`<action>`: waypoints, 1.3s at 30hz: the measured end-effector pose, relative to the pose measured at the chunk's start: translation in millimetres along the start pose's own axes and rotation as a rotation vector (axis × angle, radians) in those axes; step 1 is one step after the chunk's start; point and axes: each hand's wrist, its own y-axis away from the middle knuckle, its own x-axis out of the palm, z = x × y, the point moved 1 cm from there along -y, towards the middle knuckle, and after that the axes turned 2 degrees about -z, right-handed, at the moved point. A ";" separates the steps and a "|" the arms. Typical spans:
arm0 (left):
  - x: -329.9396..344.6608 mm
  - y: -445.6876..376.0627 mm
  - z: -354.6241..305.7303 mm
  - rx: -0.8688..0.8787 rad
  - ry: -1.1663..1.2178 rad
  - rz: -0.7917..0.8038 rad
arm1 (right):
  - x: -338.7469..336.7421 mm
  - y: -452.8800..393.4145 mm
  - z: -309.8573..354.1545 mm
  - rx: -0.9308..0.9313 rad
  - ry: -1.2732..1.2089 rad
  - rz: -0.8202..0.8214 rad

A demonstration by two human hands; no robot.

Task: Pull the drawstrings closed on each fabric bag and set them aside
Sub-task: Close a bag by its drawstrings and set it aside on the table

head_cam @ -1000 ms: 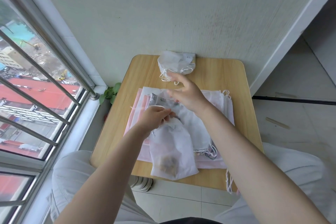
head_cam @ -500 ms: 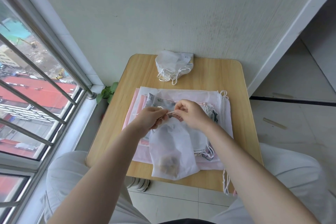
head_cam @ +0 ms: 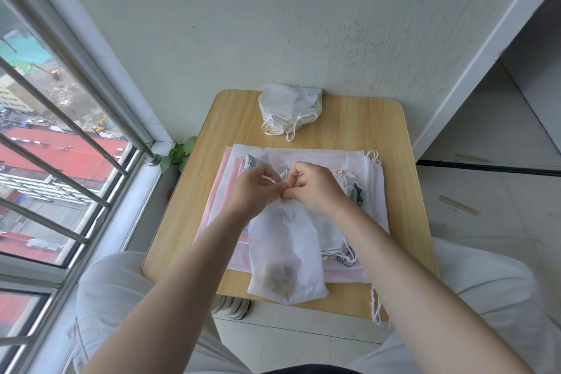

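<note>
Left hand (head_cam: 253,188) and right hand (head_cam: 315,188) met knuckle to knuckle above the middle of the tabletop (head_cam: 391,143), fingertips touching. Both curled, thumbs and forefingers pinched together at the meeting point. Backs of both turned upward, wrists bent slightly inward. Bare forearms reached in from the near edge of the tabletop, the left from the near left, the right from the near right, converging toward the centre.
</note>
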 end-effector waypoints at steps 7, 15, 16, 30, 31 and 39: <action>-4.8 4.0 -0.5 -0.032 0.049 0.015 | 0.8 0.1 -0.4 -0.058 0.124 -0.050; -2.4 2.9 -3.8 0.015 -0.125 -0.002 | 2.7 -2.5 8.6 -0.160 0.438 0.021; -1.5 3.0 -5.0 0.033 -0.132 0.002 | 2.4 -2.9 9.7 -0.168 0.491 0.043; -1.8 6.8 8.8 0.488 -0.488 -0.163 | -8.6 -12.1 2.6 0.420 -0.384 0.469; -1.6 6.9 9.7 0.505 -0.506 -0.182 | -8.6 -11.9 1.8 0.446 -0.417 0.468; 5.5 9.3 0.5 0.293 -0.470 -0.166 | -9.2 -11.8 -4.3 0.468 -0.474 0.356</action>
